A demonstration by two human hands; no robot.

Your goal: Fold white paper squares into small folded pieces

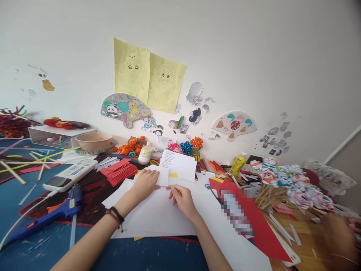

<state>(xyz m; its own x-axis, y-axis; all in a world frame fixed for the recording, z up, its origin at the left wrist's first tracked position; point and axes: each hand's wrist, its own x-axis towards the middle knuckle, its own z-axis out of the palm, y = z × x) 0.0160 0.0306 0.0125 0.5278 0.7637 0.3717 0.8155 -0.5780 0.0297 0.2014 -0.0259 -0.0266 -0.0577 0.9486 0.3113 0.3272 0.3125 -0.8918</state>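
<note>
My left hand (146, 183) rests on a small piece of white paper (163, 177), its fingers bent over the paper and its thumb along the near edge. Close to that paper's lower right corner is my right hand (182, 196), with its fingers loosely bent and apart and the index fingertip at the paper's edge. Large white sheets (158, 220) lie flat under both hands. Just beyond my fingers, a white sheet with handwriting (172, 160) lies beside another white piece, and a bit of yellow paper shows between them.
A stack of red paper strips (120, 171), a white power strip (70, 175) and a blue glue gun (69, 205) lie on the left. A cream bottle (145, 154) stands behind. Red paper (259, 222) and paper flowers (282, 177) are right. Another person's blurred hand (335, 237) is at far right.
</note>
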